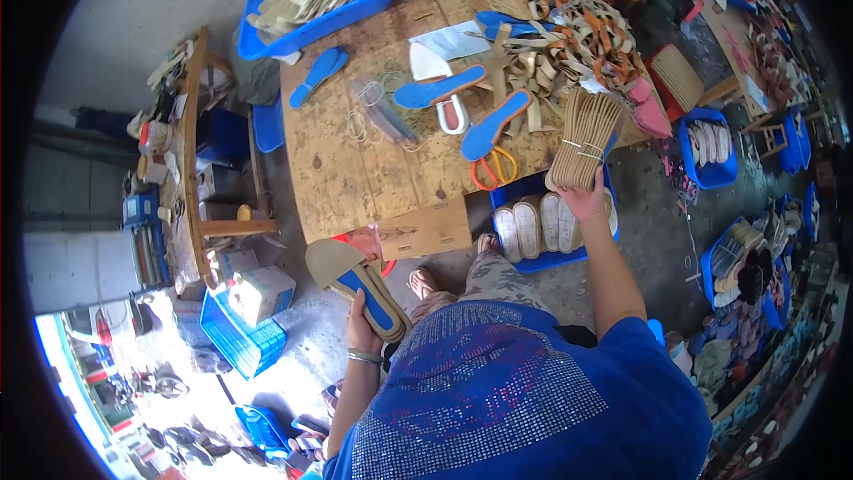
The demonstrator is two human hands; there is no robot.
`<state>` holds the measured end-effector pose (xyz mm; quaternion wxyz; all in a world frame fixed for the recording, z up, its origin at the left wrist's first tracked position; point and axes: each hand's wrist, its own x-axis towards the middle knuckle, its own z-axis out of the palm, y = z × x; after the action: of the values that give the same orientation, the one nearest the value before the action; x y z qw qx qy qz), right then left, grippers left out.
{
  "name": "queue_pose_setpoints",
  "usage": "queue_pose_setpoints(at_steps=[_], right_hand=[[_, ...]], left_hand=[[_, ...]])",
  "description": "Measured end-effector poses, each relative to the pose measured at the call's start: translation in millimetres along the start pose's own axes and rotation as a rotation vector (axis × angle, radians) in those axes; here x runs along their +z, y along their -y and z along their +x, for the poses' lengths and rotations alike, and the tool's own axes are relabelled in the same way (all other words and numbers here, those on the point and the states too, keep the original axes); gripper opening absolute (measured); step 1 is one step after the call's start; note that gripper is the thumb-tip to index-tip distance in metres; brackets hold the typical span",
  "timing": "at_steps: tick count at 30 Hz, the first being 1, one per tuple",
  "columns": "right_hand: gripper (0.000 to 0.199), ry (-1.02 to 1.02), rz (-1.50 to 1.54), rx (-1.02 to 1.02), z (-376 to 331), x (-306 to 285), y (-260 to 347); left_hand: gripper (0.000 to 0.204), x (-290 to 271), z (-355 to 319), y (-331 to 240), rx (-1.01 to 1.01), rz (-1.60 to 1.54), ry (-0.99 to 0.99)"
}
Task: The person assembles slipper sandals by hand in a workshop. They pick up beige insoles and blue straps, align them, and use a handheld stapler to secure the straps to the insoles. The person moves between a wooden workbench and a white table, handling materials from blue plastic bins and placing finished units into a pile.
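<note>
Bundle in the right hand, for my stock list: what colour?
The bundle is tan; see head view.

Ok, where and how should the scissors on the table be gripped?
The scissors are probably best gripped by their handle loops, coming from the near edge of the table: the loops point that way, while the blades seem hidden under a blue insole.

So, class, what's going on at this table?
A person stands at a wooden table, both hands full. The left hand holds a tan-and-blue stack of slipper pieces beside the body. The right hand grips the near end of a banded bundle of tan soles at the table's edge. Blue soles and scissors lie on the table.
</note>
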<state>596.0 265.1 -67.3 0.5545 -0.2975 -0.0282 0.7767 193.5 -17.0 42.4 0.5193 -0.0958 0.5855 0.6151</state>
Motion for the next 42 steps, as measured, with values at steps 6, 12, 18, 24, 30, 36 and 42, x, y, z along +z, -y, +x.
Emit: queue_pose_setpoints(at_steps=[6,12,18,24,30,36,42], right_hand=[[0.06,0.198,-0.358,0.303,-2,36,-92],[0.055,0.387,-0.434,0.666,-26,109,-249],[0.072,0.526,-0.363,0.774,-44,156,-346],[0.079,0.585,-0.541,0.654,-32,195,-406],[0.074,0.152,-0.912,0.594,1,201,-471],[0.084,0.192,-0.996,0.602,-3,194,-503],[0.086,0.2,-1.272,0.65,-19,201,-509]], left_hand=[[0.034,-61,11,-10,0.011,-0.102,-0.039],[0.039,-128,-4,-21,0.044,-0.213,-0.037],[0.038,-195,-26,-33,0.135,-0.304,-0.182],[0.038,-240,-31,-37,0.116,-0.403,-0.219],[0.032,-272,-30,-56,0.158,-0.326,-0.239],[0.031,-304,-26,-64,0.167,-0.343,-0.273],[0.03,-314,-2,-67,0.122,-0.314,-0.234]])
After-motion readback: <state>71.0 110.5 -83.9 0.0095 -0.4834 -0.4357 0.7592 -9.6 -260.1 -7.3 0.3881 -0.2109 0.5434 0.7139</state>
